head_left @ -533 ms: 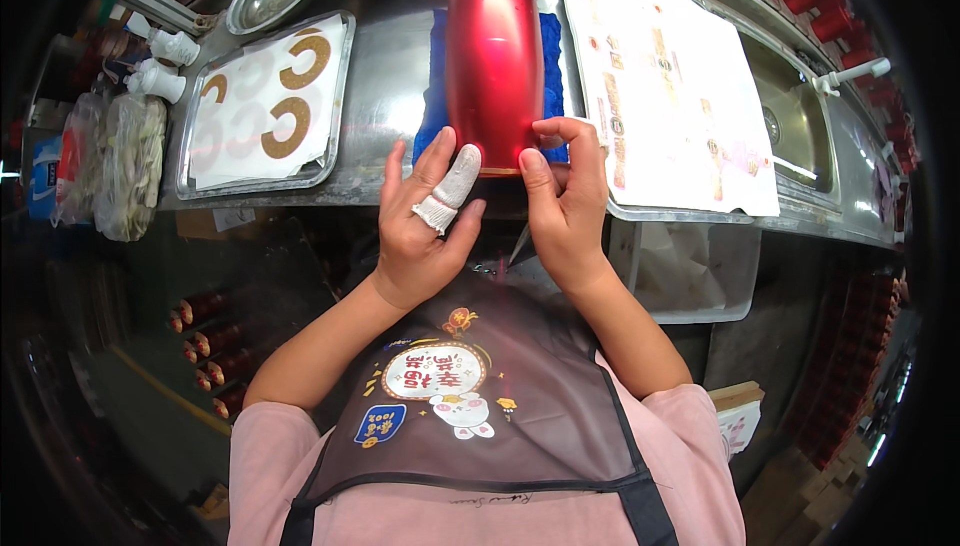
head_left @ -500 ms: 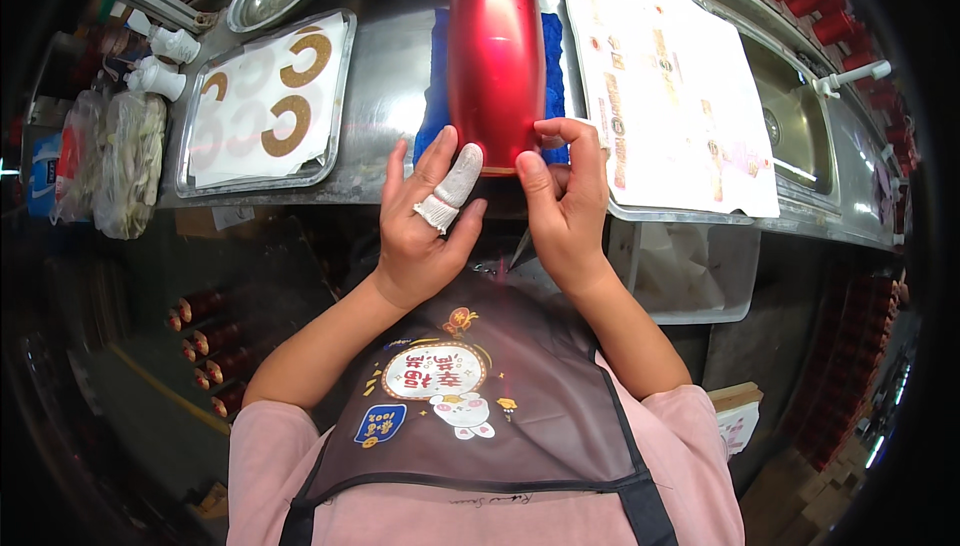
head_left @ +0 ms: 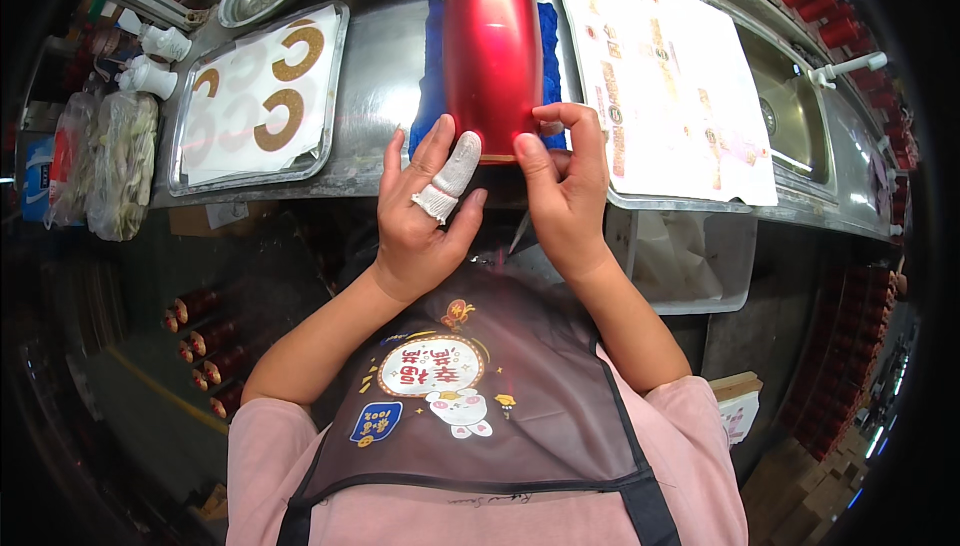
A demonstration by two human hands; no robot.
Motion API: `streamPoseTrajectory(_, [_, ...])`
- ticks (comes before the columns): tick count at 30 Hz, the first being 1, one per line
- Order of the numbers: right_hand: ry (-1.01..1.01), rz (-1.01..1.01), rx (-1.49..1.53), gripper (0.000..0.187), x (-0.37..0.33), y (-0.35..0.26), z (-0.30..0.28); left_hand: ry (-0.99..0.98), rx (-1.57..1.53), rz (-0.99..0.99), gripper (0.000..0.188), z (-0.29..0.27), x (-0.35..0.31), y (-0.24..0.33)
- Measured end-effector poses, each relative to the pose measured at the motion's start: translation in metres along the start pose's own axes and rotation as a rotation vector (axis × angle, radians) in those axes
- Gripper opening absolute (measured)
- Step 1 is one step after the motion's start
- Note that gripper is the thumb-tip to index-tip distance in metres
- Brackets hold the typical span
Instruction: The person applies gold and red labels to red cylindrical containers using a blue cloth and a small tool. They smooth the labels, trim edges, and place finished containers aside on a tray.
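Note:
A glossy red bottle (head_left: pixel 490 66) lies on a blue cloth (head_left: pixel 432 66), its narrow neck pointing away from me and its base toward me. At the base's left corner, my left hand (head_left: pixel 415 216) touches the bottle with its fingers stretched and apart; a white fabric sleeve (head_left: pixel 455 171) covers one finger. My right hand (head_left: pixel 570 196) has its thumb pressed on the lower right edge of the bottle, with the index finger bent along the side. Its other fingers are curled and partly hidden. A thin pointed thing (head_left: pixel 519 233) shows below the bottle, near my right hand; its kind is unclear.
Left on the metal counter, a tray (head_left: pixel 335 116) carries a white sheet with gold C-shaped stickers (head_left: pixel 278 121). On the right, printed sticker sheets (head_left: pixel 690 96) cover another tray beside a sink (head_left: pixel 795 111). A clear plastic bin (head_left: pixel 725 266) is below the counter edge.
The view has shifted slightly, so the counter sits a little higher. Both hands keep their places at the bottle's base, with no clear change in grip.

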State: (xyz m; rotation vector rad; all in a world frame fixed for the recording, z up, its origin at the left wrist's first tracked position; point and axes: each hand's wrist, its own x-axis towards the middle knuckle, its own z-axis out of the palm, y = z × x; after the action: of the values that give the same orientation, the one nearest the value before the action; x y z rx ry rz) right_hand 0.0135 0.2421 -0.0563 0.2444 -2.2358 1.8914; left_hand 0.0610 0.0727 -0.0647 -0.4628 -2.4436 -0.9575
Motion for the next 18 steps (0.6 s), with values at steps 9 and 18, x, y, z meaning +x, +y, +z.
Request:
streamPoseTrajectory(9, [0.004, -0.071, -0.122, 0.035, -0.003, 0.002, 0.001, 0.01, -0.007, -0.009, 0.053, 0.002, -0.001, -0.002])
streamPoseTrajectory(18, [0.028, 0.204, 0.245, 0.019, -0.01, -0.008, -0.006, 0.037, 0.095, 0.052, 0.063, 0.0, 0.024, -0.011])
